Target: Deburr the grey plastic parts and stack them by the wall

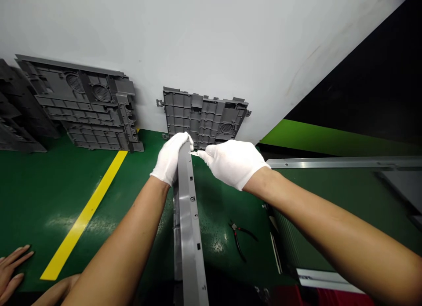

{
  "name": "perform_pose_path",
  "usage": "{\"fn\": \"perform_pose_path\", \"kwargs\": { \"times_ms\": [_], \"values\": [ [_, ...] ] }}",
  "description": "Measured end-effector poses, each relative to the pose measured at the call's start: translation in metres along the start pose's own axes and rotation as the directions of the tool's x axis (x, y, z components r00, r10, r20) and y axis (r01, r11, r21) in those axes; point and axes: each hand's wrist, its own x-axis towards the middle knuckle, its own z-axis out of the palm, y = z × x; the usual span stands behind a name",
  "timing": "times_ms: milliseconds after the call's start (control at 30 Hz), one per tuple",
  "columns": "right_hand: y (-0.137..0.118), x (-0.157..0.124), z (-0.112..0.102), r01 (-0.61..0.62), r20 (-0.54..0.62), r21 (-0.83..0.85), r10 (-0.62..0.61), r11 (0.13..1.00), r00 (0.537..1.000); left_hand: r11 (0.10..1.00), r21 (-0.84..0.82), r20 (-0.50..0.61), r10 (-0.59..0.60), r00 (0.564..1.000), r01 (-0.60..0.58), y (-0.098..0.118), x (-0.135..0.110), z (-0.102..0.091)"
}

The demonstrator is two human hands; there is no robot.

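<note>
My left hand [170,158], in a white glove, is wrapped over the far end of a long grey plastic panel [189,227] held on edge, its narrow side facing up with small slots and clips. My right hand [232,163], also gloved, is closed around a tool with a thin pale blade [194,153]; its handle is hidden in the fist. The blade's tip touches or nearly touches the panel's right edge, close to my left fingers.
A ribbed grey panel [207,117] leans on the white wall [211,38], with more panels [89,108] to the left. Cutting pliers [234,229] lie on the green floor, right of the yellow line [87,213]. Another person's hand [13,268] shows bottom left. A metal-edged surface [343,162] stands right.
</note>
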Motion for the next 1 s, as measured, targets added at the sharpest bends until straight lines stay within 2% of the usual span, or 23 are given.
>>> {"fn": "perform_pose_path", "kwargs": {
  "times_ms": [500, 633, 700, 767, 833, 900, 933, 1000],
  "values": [
    [0.007, 0.002, -0.003, 0.009, 0.035, 0.024, -0.010, 1.000, 0.999, 0.999, 0.030, 0.020, 0.029, 0.999, -0.030, -0.001, 0.000, 0.001],
    [0.007, -0.002, -0.003, 0.073, 0.036, 0.035, -0.075, 0.997, 0.997, 0.999, 0.043, 0.018, 0.024, 1.000, -0.024, -0.001, 0.001, 0.001],
    [0.011, -0.006, -0.005, 0.120, 0.028, 0.081, -0.123, 0.989, 0.992, 0.999, 0.039, 0.015, 0.023, 1.000, -0.024, -0.001, 0.001, -0.001],
    [0.019, -0.009, -0.009, 0.125, -0.041, 0.187, -0.120, 0.974, 0.992, 0.999, 0.032, 0.000, 0.020, 1.000, -0.020, 0.001, 0.001, -0.004],
    [0.030, -0.011, -0.011, 0.124, -0.167, 0.348, -0.069, 0.929, 0.983, 0.999, 0.048, -0.016, 0.011, 1.000, -0.010, 0.002, 0.000, -0.005],
    [0.038, -0.009, -0.007, 0.152, -0.267, 0.539, -0.003, 0.828, 0.964, 0.997, 0.077, -0.018, 0.007, 1.000, -0.005, 0.005, -0.001, -0.004],
    [0.039, -0.006, -0.002, 0.153, -0.275, 0.640, 0.038, 0.753, 0.961, 0.996, 0.084, -0.017, 0.006, 1.000, -0.004, 0.005, -0.001, -0.003],
    [0.031, 0.005, 0.014, 0.090, -0.191, 0.834, 0.132, 0.545, 0.973, 0.997, 0.074, -0.046, -0.002, 0.999, 0.006, 0.006, -0.002, 0.001]
  ]
}}
